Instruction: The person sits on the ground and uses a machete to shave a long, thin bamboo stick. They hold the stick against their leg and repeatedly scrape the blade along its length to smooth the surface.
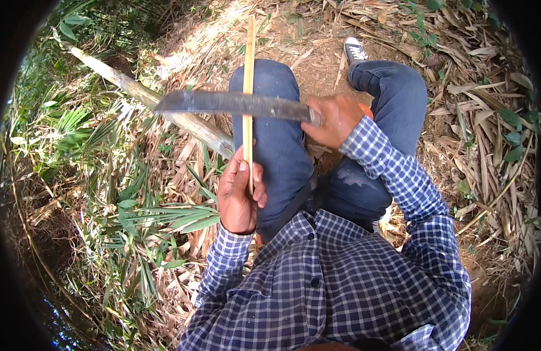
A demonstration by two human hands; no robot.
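The left hand (240, 193) is closed around the lower end of a thin bamboo strip (248, 82), thumb pressed flat along its near face and fingers wrapped behind. The strip stands nearly vertical in the head view, its long axis running from the hand away from the person, over the left knee (270, 88) and toward the ground beyond.

The right hand (336, 120) is clenched on the handle of a long machete (235, 103); the handle itself is almost wholly hidden in the fist. The blade lies crosswise, pointing to the person's left, and meets the strip at roughly a right angle partway up; whether the edge bites into the bamboo or only rests against it is hard to tell from here.

Both legs are in blue jeans, the right foot in a grey sneaker (355, 50). A thick cut bamboo pole (159, 102) lies slanted on the ground at the left, among dry leaf litter (493, 146) and green fronds (165, 216).
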